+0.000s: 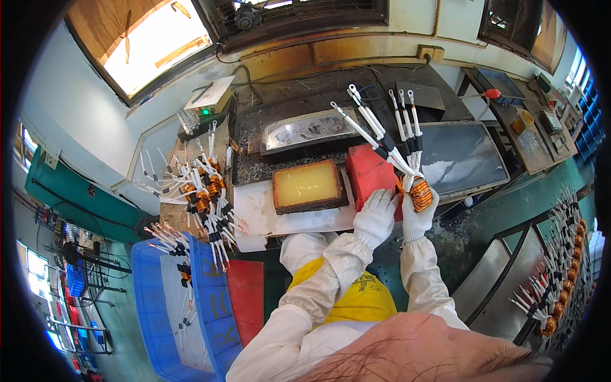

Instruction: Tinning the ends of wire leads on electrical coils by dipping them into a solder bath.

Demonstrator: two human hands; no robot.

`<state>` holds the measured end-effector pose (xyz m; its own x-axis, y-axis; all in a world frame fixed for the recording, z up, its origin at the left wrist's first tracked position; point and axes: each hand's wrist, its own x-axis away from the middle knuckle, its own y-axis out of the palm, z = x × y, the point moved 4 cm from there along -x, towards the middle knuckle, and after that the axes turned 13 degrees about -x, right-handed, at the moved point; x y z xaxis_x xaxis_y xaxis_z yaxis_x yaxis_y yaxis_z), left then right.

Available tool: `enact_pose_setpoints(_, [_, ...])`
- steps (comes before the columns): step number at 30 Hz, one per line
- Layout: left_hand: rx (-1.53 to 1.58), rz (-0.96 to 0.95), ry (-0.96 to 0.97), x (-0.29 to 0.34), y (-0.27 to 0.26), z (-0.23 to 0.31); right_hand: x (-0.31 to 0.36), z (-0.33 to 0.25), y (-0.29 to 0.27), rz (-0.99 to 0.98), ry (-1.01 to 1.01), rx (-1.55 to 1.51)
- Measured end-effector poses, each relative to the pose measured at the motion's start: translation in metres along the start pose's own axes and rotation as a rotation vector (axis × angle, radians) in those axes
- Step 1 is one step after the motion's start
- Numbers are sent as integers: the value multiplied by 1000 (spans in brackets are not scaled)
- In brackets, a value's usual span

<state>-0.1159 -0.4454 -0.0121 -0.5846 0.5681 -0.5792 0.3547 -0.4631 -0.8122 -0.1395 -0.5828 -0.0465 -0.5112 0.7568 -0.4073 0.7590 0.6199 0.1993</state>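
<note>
My right hand (417, 221) was clamped on the copper-coloured coil (421, 195), just beside the red block (369, 167); my left hand (377, 218) lay at the block, grip unclear — seemingly a positioning step, next needing a steady hold

I count two gloved hands of mine, one left hand (377, 218) and one right hand (418, 219); one copper-wound coil (422, 196) in my grasp, with six white leads (415, 118) that I can make out; one red block (372, 170); one yellow-filled tray (312, 207) and, beyond it, one silver-topped tray (299, 154); one grey panel (458, 156) to the right; one control box (213, 95), far left, with one green light (206, 111); one blue bin (213, 299) and one red board (245, 293), near left; the heaped coils (202, 201) left and racked coils (559, 310) right overlap too much to count.
</note>
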Motion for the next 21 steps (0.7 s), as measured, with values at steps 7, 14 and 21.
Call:
enact_pose_setpoints(7, [-1, -11, 0, 0, 0, -2, 1, 4, 1, -3, -5, 0])
enact_pose_setpoints(14, [-1, -21, -21, 3, -1, -1, 4, -2, 2, -23, -9, -16])
enact_pose_setpoints(21, [21, -12, -18, -1, 6, 0, 0, -9, 0, -14, 0, -46])
